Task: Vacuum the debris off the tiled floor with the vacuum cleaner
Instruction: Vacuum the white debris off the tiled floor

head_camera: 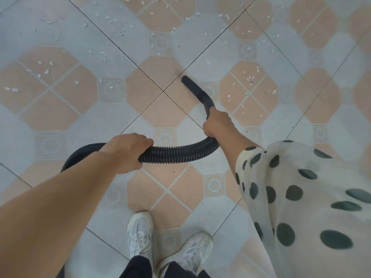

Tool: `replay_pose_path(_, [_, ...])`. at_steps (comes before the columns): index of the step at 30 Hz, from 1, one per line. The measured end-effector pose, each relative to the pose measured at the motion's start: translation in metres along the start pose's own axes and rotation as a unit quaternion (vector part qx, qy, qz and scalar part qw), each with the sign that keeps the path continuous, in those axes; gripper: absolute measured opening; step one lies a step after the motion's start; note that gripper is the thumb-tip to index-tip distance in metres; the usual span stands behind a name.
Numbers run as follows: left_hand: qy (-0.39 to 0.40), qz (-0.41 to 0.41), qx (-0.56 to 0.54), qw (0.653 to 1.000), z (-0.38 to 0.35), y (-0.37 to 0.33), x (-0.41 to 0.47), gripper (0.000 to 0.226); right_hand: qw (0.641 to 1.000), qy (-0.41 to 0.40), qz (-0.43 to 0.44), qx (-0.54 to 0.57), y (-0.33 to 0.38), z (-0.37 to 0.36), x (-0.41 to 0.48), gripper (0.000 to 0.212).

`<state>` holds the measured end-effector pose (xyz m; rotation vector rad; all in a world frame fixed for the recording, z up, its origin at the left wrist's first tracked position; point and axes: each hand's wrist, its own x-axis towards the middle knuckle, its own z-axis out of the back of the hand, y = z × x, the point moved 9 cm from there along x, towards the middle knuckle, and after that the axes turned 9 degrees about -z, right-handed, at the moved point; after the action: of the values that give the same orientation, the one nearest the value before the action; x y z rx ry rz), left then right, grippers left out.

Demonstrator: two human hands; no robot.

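**On the tiled floor point(164, 109): a sweep in hand**

Both hands curl round the one black hose point(176, 153): the right hand point(217, 123) grips behind the single nozzle point(197, 92), the left hand point(128, 149) further back. White debris point(228, 97), too many chips to count, lies just right and further ahead. The sweep looks partway through. Next, the nozzle should swing right to the nearest chips.

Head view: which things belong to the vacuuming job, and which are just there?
Job:
- nozzle
- ribbed hose
- left hand, gripping the ribbed hose
- right hand, gripping the nozzle's base
- white debris
- tiled floor

Just there:
- white sneakers
- spotted sleeve
- dark trousers
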<state>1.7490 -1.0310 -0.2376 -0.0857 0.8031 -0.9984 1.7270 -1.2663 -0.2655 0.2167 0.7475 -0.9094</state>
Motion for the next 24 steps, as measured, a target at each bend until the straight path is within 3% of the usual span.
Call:
replay_pose_path(8, [0.016, -0.046, -0.003, 0.999, -0.02, -0.053, 0.009, 0.025, 0.998, 0.02, -0.066, 0.008, -0.078, -0.011, -0.019, 0.049])
replay_pose_path(17, [0.002, -0.004, 0.018, 1.0, -0.003, -0.047, 0.022, 0.023, 1.0, 0.001, -0.011, 0.023, -0.051, 0.01, 0.014, 0.054])
replay_pose_path(24, [0.012, -0.006, 0.035, 0.999, -0.009, -0.069, 0.029, 0.022, 0.998, 0.021, -0.024, 0.048, -0.081, -0.001, 0.013, 0.054])
